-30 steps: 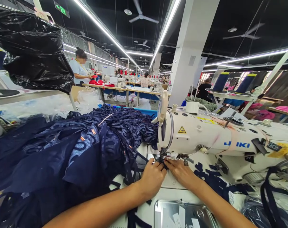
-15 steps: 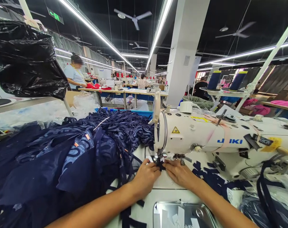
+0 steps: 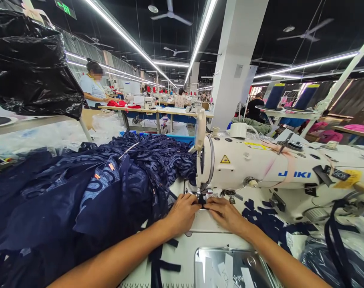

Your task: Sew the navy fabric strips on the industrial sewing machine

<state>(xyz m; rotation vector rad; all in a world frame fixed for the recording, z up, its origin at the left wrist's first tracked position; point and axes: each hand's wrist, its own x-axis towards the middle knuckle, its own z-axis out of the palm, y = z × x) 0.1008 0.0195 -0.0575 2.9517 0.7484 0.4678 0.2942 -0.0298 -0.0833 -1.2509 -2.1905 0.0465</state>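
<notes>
My left hand (image 3: pixel 182 214) and my right hand (image 3: pixel 225 213) meet fingertip to fingertip under the needle of a white JUKI sewing machine (image 3: pixel 260 172). Both press on a small dark navy strip (image 3: pixel 202 200) at the presser foot. The fingers of each hand are curled together on that strip. A large heap of navy patterned garments (image 3: pixel 88 192) lies to the left of my left hand, touching its wrist. Loose navy strips (image 3: pixel 162 262) lie on the white table below my left forearm.
A shiny metal tray (image 3: pixel 230 266) with paper labels sits at the table's near edge. Navy cut pieces (image 3: pixel 268 224) and dark straps (image 3: pixel 334 240) lie right of the machine. A black plastic bag (image 3: pixel 31 64) hangs upper left. Other people work at far tables (image 3: pixel 157 112).
Both hands stay at the presser foot, holding the strip. The camera view has shifted slightly, so the machine and hands sit a little higher and further left in the picture.
</notes>
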